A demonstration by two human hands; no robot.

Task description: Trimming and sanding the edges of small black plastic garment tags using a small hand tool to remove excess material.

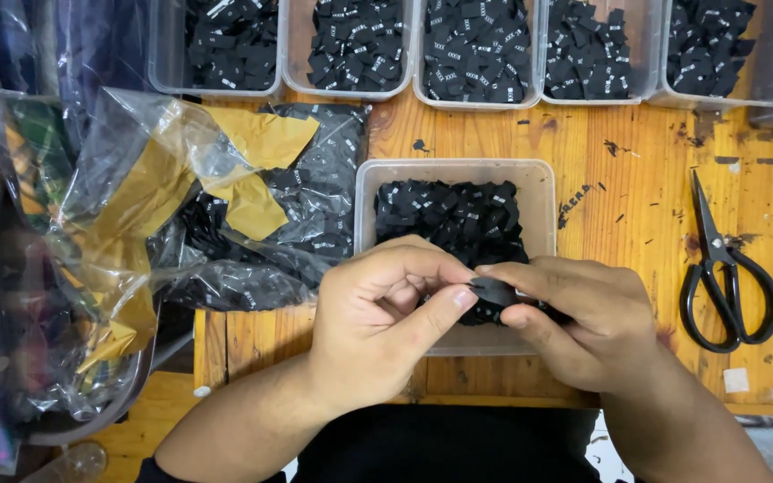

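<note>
My left hand (378, 313) and my right hand (583, 317) meet over the near edge of a clear plastic tub (543, 192). Together they pinch one small black fabric label (492, 289) between thumbs and forefingers. The tub holds a heap of the same black labels (449, 215) with small white marks. Both hands hide the tub's front part.
Several clear tubs (474, 54) full of black labels line the far edge of the wooden table (628, 179). Black scissors (726, 277) lie to the right. At left sit crumpled plastic bags (225, 215) with labels and yellow paper.
</note>
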